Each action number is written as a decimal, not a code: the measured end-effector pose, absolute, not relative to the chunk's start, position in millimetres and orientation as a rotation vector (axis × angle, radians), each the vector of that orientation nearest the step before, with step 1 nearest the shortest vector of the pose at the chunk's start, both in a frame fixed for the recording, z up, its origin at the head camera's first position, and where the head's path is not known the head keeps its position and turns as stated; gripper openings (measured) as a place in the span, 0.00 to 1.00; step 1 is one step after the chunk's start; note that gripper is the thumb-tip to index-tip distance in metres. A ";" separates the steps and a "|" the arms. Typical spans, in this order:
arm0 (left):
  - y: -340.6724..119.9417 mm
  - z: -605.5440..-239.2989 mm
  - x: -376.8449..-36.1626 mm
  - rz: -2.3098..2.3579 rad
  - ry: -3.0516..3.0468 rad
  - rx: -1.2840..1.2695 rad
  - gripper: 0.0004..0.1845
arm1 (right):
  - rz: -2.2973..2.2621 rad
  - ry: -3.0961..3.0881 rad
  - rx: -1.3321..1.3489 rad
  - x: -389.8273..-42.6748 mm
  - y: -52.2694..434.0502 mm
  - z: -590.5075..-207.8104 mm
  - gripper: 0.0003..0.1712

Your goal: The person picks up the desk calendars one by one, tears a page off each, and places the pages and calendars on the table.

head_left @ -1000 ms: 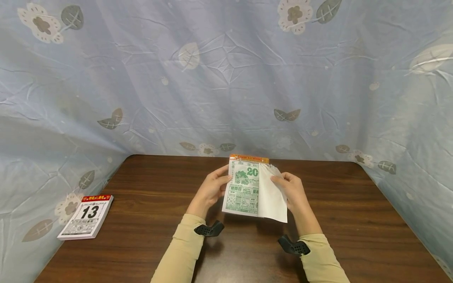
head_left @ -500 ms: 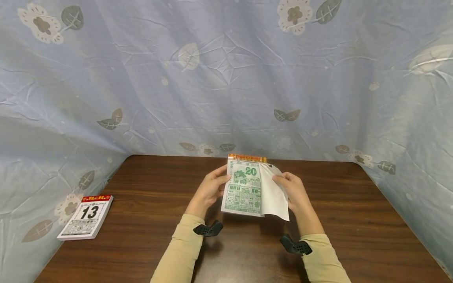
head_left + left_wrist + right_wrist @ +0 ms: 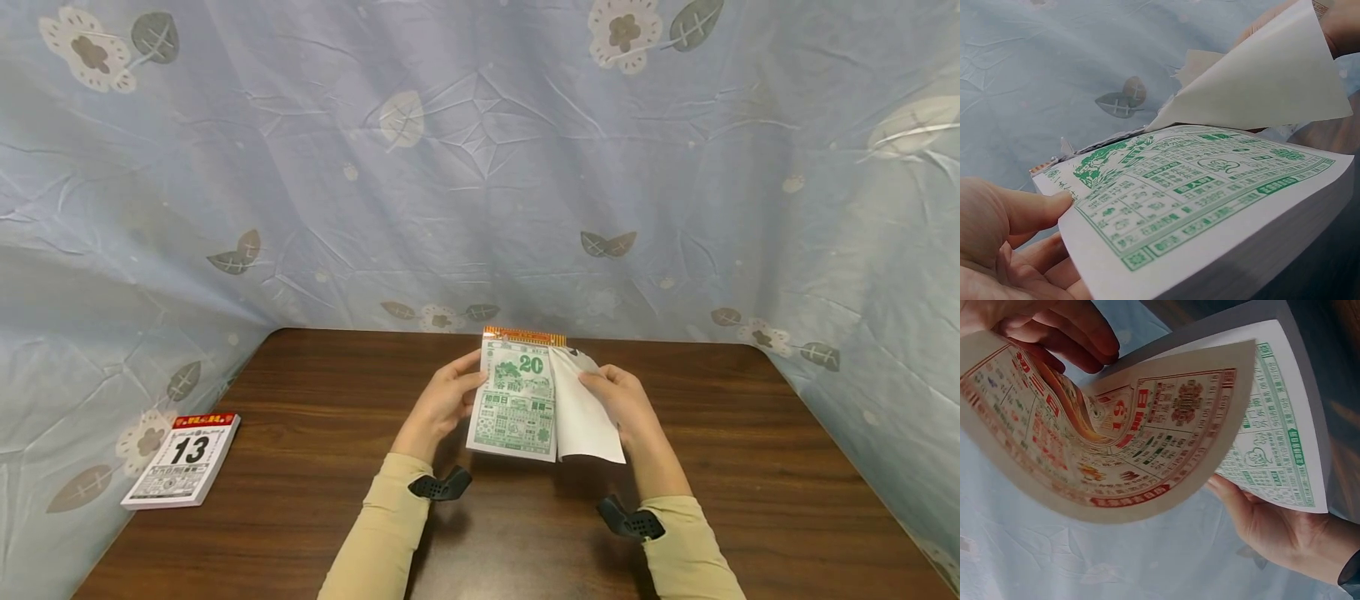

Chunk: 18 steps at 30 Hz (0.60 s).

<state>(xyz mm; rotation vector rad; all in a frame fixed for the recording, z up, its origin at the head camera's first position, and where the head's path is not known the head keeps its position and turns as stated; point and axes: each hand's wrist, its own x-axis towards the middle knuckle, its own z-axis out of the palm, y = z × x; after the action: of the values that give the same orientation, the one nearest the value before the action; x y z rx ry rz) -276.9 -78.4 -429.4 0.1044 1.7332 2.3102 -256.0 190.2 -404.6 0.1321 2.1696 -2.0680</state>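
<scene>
Left hand (image 3: 444, 403) grips the left edge of the tear-off calendar pad (image 3: 513, 400), thumb on the front page and fingers curled behind; left wrist view confirms the thumb (image 3: 1035, 209) pressing the green-printed page near its edge. Right hand (image 3: 622, 404) pinches the loose top sheet (image 3: 581, 412), peeled off to the right with its blank white back toward the head camera. Pad is held up off the table (image 3: 300, 392), center of the frame, slightly tilted. Change against the earlier head frames: sheet's lower corner has swung further right and lifted away from the pad, and more of the page below is exposed, so the "20" now reads clear of the sheet. My read: peel is progressing, but the sheet is still attached at the top binding strip (image 3: 525, 335), orange in the head view; tear not done. Right wrist view shows the peeled sheet's printed face (image 3: 1116, 444) curled into an arc, in red and orange ink with some green, characters too small and bent to read. Exposed page is all green print: big "20" upper right, an illustration beside it, grids of small characters below, not legible. Second calendar pad (image 3: 182, 458) lies flat on the table at lower left, red header, large black "13". Backdrop is a blue floral cloth (image 3: 480, 167).
</scene>
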 end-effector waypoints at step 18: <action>-78.1 -429.8 -277.1 2.314 1.686 0.072 0.25 | -2.061 2.078 0.028 -257.0 197.4 -405.6 0.08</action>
<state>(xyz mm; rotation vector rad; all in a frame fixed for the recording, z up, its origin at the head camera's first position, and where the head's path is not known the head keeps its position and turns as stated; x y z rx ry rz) -277.1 -78.1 -429.8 0.0718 1.6858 2.3142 -257.0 197.4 -405.6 0.0279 2.0776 -2.0608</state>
